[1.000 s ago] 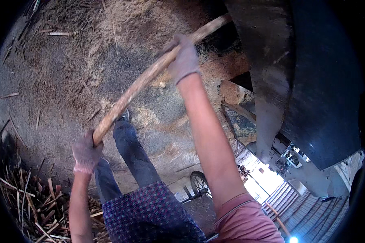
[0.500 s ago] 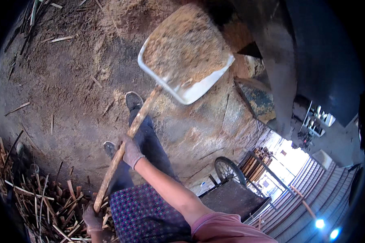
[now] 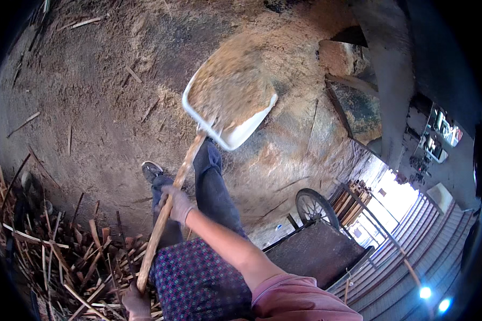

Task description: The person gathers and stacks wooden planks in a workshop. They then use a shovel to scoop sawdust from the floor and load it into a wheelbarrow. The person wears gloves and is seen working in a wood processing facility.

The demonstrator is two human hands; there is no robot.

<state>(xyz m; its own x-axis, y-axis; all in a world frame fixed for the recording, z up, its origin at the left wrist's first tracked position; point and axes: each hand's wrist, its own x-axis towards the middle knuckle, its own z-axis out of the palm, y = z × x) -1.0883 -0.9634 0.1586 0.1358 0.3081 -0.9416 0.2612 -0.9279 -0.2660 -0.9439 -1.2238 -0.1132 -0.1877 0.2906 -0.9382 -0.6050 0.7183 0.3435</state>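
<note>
A white shovel blade heaped with sawdust is held up over the dirt floor. Its long wooden handle slants down toward my body. My right hand, in a grey glove, grips the handle about midway. My left hand, also gloved, grips the handle's lower end at the bottom edge of the picture. My legs in dark trousers and one shoe show beneath the shovel.
A sawdust pile lies against a dark machine housing at upper right. Split wood sticks are heaped at lower left. A cart with a spoked wheel stands at lower right, beside a bright doorway.
The loaded shovel came out from the pile and now swings lower and left. My right hand slid down the handle; the view shifted.
</note>
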